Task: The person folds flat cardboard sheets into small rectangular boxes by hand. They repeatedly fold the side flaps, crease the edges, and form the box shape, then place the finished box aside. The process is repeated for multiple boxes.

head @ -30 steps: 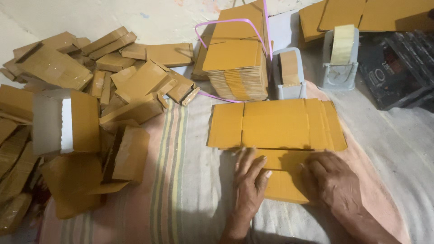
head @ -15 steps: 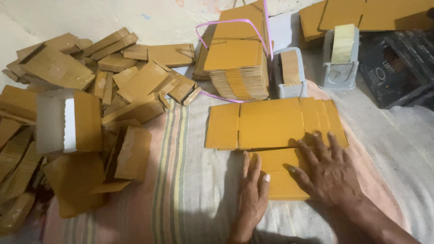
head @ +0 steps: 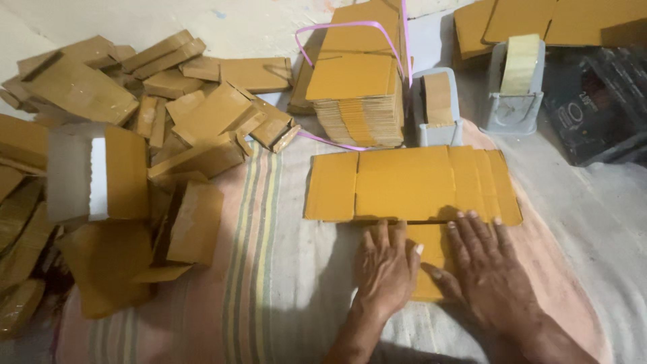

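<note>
far left: heap of folded brown boxes [head: 101,168] piled loose on the floor, one with a white face [head: 71,172] showing; no hand near it.
cloth: striped cloth [head: 256,269] spread under the work area, flat sheet lies on it.
left hand: left hand [head: 385,266] palm down, fingers together, grip flat and holding nothing; it presses the near flap of the sheet at its left edge.
flat cardboard sheet: flat cardboard sheet [head: 411,183] lies unfolded in front of both hands, long side across, creases visible, near flap toward the person.
right hand: right hand [head: 488,266] palm down, fingers spread apart, fingertips at the fold line between near flap and main panel; nothing clamped.
change: vs a second ago the right hand has slid up and fanned out to the crease; left hand barely moved. Reads as pinning the flap along the fold, sheet not yet folded up.
behind: stack of flat blanks [head: 360,101] with a pink strap [head: 350,27], touching nothing in hand.
right rear: two grey tape dispensers [head: 515,84], well apart from the hands; dark crate [head: 600,114] at far right.
</note>
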A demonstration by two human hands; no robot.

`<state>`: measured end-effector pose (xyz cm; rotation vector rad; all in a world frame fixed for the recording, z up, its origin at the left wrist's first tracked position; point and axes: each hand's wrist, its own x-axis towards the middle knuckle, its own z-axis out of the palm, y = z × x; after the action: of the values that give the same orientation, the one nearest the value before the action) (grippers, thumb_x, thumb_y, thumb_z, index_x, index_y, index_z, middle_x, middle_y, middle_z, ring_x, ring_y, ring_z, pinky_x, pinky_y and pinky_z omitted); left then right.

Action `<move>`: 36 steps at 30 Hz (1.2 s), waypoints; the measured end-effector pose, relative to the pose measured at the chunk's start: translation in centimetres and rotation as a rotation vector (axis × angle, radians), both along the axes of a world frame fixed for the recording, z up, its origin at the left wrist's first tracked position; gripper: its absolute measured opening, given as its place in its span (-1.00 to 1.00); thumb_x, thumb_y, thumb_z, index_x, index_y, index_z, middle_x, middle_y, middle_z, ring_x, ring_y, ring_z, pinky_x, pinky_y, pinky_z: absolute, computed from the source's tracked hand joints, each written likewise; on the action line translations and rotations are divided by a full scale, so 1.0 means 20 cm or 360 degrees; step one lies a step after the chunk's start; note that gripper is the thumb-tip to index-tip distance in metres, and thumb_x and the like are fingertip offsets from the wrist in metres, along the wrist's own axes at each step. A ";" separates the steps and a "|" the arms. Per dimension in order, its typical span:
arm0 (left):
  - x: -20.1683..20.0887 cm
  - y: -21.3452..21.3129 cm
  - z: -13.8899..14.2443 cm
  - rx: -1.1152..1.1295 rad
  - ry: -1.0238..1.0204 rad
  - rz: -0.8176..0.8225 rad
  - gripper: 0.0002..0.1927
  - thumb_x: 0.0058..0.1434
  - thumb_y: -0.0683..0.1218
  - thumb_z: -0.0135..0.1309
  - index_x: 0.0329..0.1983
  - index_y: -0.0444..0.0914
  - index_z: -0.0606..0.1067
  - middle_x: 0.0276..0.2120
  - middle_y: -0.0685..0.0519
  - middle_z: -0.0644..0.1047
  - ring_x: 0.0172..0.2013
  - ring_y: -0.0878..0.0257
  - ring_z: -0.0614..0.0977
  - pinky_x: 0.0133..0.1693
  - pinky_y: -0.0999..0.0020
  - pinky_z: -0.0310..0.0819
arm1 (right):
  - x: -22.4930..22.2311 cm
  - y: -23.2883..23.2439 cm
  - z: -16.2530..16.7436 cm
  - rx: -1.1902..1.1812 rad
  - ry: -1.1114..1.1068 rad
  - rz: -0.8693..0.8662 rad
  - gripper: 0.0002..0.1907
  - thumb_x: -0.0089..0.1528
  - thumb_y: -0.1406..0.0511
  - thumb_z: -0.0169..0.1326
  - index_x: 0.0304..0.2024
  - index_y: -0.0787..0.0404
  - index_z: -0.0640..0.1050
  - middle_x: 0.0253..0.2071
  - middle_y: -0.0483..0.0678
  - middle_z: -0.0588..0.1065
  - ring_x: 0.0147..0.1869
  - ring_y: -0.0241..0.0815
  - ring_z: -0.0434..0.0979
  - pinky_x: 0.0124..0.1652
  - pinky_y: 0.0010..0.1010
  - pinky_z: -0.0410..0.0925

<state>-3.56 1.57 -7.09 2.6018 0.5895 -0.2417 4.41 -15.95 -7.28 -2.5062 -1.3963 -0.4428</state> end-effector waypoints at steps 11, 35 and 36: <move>0.03 0.12 -0.23 -0.0314 -0.0758 0.0228 -0.67 0.50 -0.03 -0.26 0.20 -0.26 0.34 0.20 -0.26 0.36 0.14 -0.18 0.46 0.16 -0.15 0.39 | -0.18 0.29 -0.10 0.0458 -0.0063 0.0535 0.19 0.21 -0.39 -0.43 0.36 0.56 -0.03 0.43 0.46 -0.09 0.58 0.34 -0.27 0.45 0.04 -0.32; -0.02 0.07 -0.07 0.0224 -0.0504 0.0186 -0.46 0.47 0.14 -0.28 0.40 -0.21 0.26 0.31 -0.31 0.27 0.32 -0.20 0.26 0.27 -0.23 0.04 | -0.05 -0.06 -0.03 0.0124 -0.0007 0.0006 -0.09 0.33 -0.15 -0.36 0.33 0.56 0.10 0.41 0.38 0.06 0.57 0.20 -0.12 0.44 -0.11 -0.19; -0.03 0.04 -0.07 0.0409 -0.0542 0.0108 -0.41 0.47 0.14 -0.27 0.47 -0.22 0.21 0.39 -0.37 0.17 0.40 -0.27 0.13 0.30 -0.32 -0.12 | -0.05 -0.05 -0.04 0.0152 -0.0001 -0.0010 -0.10 0.34 -0.14 -0.36 0.33 0.57 0.10 0.41 0.39 0.06 0.57 0.20 -0.12 0.44 -0.11 -0.19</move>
<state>-4.19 2.39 -8.54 2.7703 0.6155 0.3145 3.41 -17.04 -8.01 -2.4353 -1.3355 -0.4991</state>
